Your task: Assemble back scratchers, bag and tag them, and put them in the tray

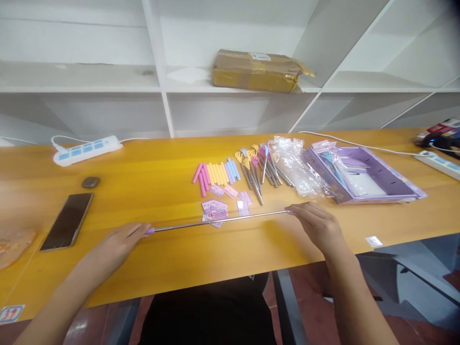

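L hand [124, 242] and R hand [314, 223] pinching purple-ended, slim metal rod [219, 221], prob. telescopic; wood-look table [172, 263]

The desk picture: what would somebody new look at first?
Probably the long shiny rod, stretched between the left hand and the right hand above the desk. Next, the bright row of pink, yellow and blue tubes behind it, and beside them the little colourful hand-shaped tops on metal sticks.
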`<state>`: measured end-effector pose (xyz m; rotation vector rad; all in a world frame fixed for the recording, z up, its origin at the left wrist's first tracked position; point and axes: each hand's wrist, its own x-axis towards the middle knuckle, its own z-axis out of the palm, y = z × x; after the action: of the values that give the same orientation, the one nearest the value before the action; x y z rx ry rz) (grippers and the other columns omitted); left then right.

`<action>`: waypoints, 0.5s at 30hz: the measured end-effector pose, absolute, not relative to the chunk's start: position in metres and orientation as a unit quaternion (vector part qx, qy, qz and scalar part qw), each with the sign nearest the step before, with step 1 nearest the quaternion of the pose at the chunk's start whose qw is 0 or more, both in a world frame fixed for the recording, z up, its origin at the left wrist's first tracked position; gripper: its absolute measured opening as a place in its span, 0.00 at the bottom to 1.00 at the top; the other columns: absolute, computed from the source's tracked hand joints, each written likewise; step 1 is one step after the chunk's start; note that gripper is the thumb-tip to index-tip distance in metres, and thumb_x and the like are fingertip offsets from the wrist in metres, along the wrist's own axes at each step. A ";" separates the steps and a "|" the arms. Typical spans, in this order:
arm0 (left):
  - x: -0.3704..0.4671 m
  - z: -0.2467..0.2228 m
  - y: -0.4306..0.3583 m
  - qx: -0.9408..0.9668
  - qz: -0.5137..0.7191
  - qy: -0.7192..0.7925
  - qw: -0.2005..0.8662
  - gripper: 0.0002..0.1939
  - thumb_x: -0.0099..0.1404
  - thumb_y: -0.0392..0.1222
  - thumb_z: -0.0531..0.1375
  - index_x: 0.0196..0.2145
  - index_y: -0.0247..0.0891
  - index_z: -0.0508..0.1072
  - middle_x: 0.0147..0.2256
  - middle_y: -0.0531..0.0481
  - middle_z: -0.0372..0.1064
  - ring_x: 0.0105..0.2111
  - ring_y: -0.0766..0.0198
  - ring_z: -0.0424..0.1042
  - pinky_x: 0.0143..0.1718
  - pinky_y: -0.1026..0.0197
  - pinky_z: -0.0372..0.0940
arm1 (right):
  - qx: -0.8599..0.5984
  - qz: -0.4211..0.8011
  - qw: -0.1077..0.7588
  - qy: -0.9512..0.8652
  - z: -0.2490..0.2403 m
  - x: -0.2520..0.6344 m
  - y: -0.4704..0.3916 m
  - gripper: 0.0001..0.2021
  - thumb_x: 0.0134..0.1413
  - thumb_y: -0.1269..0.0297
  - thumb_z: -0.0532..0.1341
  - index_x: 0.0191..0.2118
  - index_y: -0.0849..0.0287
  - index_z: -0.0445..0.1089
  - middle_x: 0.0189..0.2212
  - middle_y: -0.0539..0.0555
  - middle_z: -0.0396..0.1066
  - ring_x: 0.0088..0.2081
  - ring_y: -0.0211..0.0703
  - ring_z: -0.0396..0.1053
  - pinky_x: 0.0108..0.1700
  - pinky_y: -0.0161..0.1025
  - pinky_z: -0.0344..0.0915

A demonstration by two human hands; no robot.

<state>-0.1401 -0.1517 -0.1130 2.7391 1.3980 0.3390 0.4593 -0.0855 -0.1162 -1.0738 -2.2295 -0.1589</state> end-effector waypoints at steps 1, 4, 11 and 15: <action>-0.137 -0.112 -0.151 0.887 0.113 0.447 0.023 0.25 0.76 0.32 0.50 0.65 0.47 0.70 0.53 0.47 0.80 0.50 0.55 0.82 0.53 0.51 0.77 | -0.402 -0.051 0.321 -0.856 -0.114 0.456 -0.087 0.13 0.70 0.75 0.60 0.50 0.52 0.78 0.39 0.55 0.82 0.37 0.46 0.78 0.44 0.45 0.73; -0.114 -0.116 -0.152 0.894 0.126 0.429 0.019 0.24 0.78 0.32 0.48 0.65 0.46 0.69 0.54 0.45 0.79 0.50 0.55 0.81 0.54 0.50 0.77 | -0.375 -0.017 0.308 -0.874 -0.110 0.428 -0.092 0.13 0.71 0.75 0.60 0.52 0.53 0.78 0.39 0.55 0.82 0.38 0.46 0.77 0.44 0.45 0.72; -0.036 -0.138 -0.148 0.894 0.170 0.412 0.039 0.19 0.79 0.32 0.48 0.61 0.39 0.70 0.49 0.40 0.79 0.48 0.53 0.81 0.50 0.50 0.78 | -0.330 -0.012 0.304 -0.893 -0.121 0.333 -0.100 0.11 0.72 0.76 0.58 0.52 0.59 0.76 0.39 0.58 0.80 0.38 0.46 0.74 0.41 0.45 0.68; -0.016 -0.138 -0.145 0.902 0.179 0.391 0.043 0.14 0.81 0.36 0.50 0.56 0.38 0.72 0.43 0.41 0.78 0.42 0.54 0.80 0.46 0.51 0.78 | -0.292 0.024 0.318 -0.902 -0.136 0.301 -0.110 0.11 0.71 0.76 0.60 0.53 0.59 0.75 0.37 0.56 0.79 0.37 0.46 0.72 0.40 0.44 0.66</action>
<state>-0.0161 -0.1452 -0.1380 2.7570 1.1967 0.5476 0.3009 -0.1095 -0.1358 -0.7672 -2.3721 0.0629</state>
